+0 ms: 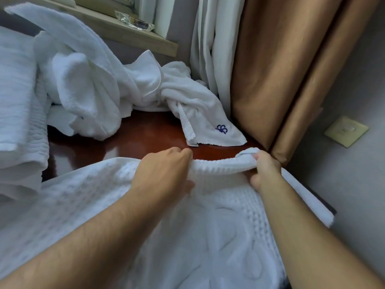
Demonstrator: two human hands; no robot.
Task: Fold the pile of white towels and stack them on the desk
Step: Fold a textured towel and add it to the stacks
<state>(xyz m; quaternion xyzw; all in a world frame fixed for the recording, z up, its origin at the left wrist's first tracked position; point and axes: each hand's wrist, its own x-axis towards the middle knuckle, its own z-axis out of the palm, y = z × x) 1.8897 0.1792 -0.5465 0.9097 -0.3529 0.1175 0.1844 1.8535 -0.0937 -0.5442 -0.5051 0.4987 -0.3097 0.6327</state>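
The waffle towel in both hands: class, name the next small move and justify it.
Probably draw the far edge back toward the body, folding the waffle towel in half: the left hand and right hand both grip that bunched edge, while the rest lies spread across the desk.

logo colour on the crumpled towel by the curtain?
Blue logo, clearest in the head view.

Glossy red-brown desk (133,140); crumpled towel pile (100,84), folded stack (18,122), spread towel (187,236).
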